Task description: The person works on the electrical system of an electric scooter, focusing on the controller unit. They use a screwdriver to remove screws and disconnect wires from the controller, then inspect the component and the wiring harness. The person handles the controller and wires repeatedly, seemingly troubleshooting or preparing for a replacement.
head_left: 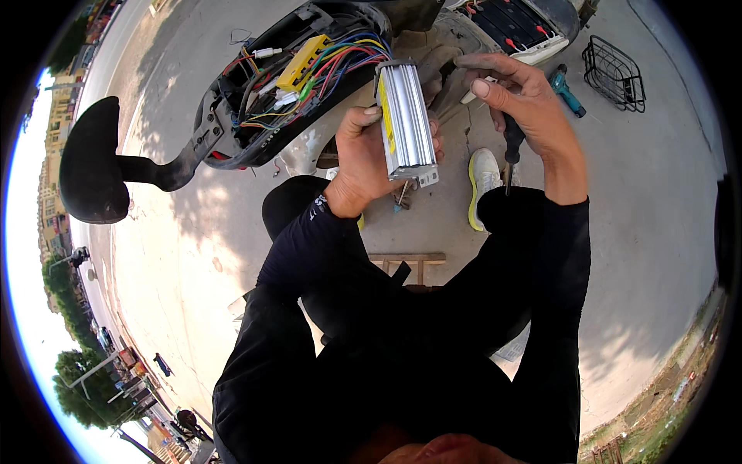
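My left hand (362, 158) is wrapped round a silver, ribbed metal controller box (410, 116) with a yellow label on its side. Coloured wires (359, 50) run from the far end of the box into an open black scooter body (224, 93). Among those wires lies a yellow block (304, 63), beside several white connectors. To the right of the box, my right hand (529, 97) is raised, thumb and forefinger stretched out. Its other fingers hold a screwdriver (512, 139) with a dark handle, the shaft pointing down towards my knee.
A padded black backrest (93, 158) juts out on the left. At the far right stand an open battery compartment (506, 23), a teal power drill (568, 93) and a black wire basket (614, 73) on concrete. A wooden frame (410, 258) lies below my hands.
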A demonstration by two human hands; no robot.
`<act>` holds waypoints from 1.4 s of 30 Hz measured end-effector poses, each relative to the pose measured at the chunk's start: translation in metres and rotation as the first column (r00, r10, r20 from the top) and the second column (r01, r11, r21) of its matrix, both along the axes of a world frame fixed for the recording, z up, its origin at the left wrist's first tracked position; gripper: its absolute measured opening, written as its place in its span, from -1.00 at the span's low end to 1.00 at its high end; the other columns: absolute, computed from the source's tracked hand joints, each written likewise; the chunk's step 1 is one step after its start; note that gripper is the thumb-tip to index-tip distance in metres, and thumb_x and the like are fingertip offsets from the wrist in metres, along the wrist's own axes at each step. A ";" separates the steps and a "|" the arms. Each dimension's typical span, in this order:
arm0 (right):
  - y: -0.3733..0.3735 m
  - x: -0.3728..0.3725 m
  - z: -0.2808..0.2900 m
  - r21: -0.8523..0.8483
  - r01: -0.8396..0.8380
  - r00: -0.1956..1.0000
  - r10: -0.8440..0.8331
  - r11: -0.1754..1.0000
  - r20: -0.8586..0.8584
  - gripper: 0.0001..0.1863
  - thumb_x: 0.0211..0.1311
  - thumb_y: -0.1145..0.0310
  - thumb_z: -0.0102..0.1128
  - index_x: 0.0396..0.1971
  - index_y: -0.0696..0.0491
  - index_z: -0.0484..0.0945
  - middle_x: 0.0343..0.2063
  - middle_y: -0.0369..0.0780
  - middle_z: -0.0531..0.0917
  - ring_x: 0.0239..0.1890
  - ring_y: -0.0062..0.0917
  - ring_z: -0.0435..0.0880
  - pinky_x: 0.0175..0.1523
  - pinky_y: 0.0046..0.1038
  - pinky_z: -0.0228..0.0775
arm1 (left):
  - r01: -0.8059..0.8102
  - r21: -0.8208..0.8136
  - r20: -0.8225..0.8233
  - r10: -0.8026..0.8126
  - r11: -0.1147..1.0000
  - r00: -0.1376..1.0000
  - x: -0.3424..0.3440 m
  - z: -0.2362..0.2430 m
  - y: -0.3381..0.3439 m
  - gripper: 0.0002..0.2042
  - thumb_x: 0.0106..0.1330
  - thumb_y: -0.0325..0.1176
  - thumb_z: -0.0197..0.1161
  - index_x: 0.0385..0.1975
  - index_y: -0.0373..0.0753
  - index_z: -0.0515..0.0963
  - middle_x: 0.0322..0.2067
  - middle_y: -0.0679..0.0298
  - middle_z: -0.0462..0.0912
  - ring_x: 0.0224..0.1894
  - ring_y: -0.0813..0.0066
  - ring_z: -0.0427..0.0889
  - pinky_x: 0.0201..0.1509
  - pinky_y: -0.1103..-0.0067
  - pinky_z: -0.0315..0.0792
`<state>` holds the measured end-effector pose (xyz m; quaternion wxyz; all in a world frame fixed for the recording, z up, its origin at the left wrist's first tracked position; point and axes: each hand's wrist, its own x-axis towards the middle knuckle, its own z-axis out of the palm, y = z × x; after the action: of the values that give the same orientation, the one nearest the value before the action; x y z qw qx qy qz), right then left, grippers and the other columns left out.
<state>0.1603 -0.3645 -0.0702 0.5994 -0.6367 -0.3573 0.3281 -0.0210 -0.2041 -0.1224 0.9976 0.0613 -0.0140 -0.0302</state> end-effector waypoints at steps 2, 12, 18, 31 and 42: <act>0.016 -0.018 -0.011 -0.017 -0.080 0.993 0.081 0.997 0.081 -0.33 0.08 -0.05 0.46 0.07 0.12 0.60 -0.51 -0.33 0.59 -0.66 -0.75 0.37 -0.52 -0.64 0.24 | 0.013 0.007 -0.077 -0.013 1.000 0.997 -0.015 -0.001 0.000 -0.41 0.28 0.13 -0.01 0.11 -0.22 0.47 -0.35 0.17 0.50 -0.38 0.30 0.49 -0.23 0.36 0.46; 0.068 -0.087 -0.025 0.073 -0.497 0.834 0.500 0.864 -0.232 -0.35 0.09 -0.01 0.48 0.00 0.19 0.57 -0.44 -0.31 0.64 -0.63 -0.73 0.49 -0.57 -0.67 0.30 | 0.085 -0.049 0.288 -0.068 0.995 0.955 -0.076 -0.034 -0.022 -0.63 0.49 -0.08 0.05 -0.03 -0.31 0.38 -0.51 0.14 0.61 -0.60 0.34 0.65 -0.62 0.53 0.49; 0.072 -0.090 -0.027 0.113 -0.468 0.840 0.481 0.876 -0.249 -0.43 0.00 0.15 0.57 -0.06 0.16 0.59 -0.40 -0.31 0.65 -0.59 -0.74 0.47 -0.56 -0.67 0.30 | -0.192 0.487 -0.255 0.349 0.852 0.902 -0.106 -0.018 -0.006 -0.44 0.52 0.04 -0.08 0.22 -0.36 0.35 0.04 -0.05 0.54 -0.01 0.13 0.64 0.00 0.25 0.61; 0.060 -0.067 -0.022 -0.129 -0.410 0.912 0.401 0.903 -0.090 -0.35 -0.04 0.14 0.57 0.03 0.15 0.54 -0.24 -0.30 0.65 -0.49 -0.74 0.48 -0.50 -0.62 0.32 | -0.213 0.961 0.015 0.740 0.174 0.672 -0.104 0.013 -0.024 -0.49 0.49 -0.13 0.12 0.26 -0.37 0.29 0.16 0.08 0.49 0.21 0.32 0.48 0.25 0.43 0.35; 0.075 -0.068 -0.032 -0.195 -0.382 0.924 0.368 0.903 -0.103 -0.27 0.04 -0.04 0.51 0.14 0.10 0.53 -0.30 -0.32 0.62 -0.63 -0.72 0.41 -0.54 -0.61 0.27 | -0.545 0.728 -0.075 0.839 0.416 0.539 -0.097 0.030 0.004 -0.74 0.52 -0.27 0.06 0.08 -0.24 0.43 0.08 0.16 0.59 0.15 0.33 0.57 0.13 0.41 0.47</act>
<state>0.0921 -0.2899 -0.1023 0.4651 -0.6054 -0.4166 0.4936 -0.1176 -0.1998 -0.0928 0.8054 0.3806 0.2452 0.3826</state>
